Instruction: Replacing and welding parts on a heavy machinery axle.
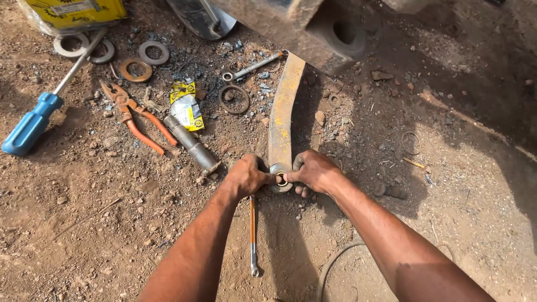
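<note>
- Your left hand and right hand close in from either side on the near end of a long rusty steel arm lying on the dirt ground, fingers clamped round its eye, where a small brass-coloured ring sits between your fingertips.
- Risk, as judged from here: the ring is small and loosely pinched; a slip would drop it into the loose soil and gravel, where it could vanish or pick up grit.
- Your fingers sit right against the eye of the heavy arm; if the arm shifts or rolls, they could be nipped.
- A slim spanner lies just near of your left hand, under your wrist, easy to kneel or lean on.
- To the left, a grey metal cylinder, orange-handled pliers and a blue-handled screwdriver lie scattered, with several flat washers farther off; any of them could be kicked away and buried.
- Containers: a yellow box at the far left edge, contents not visible; a small yellow sachet lies crumpled beside the cylinder, and whether anything remains in it cannot be told.
</note>
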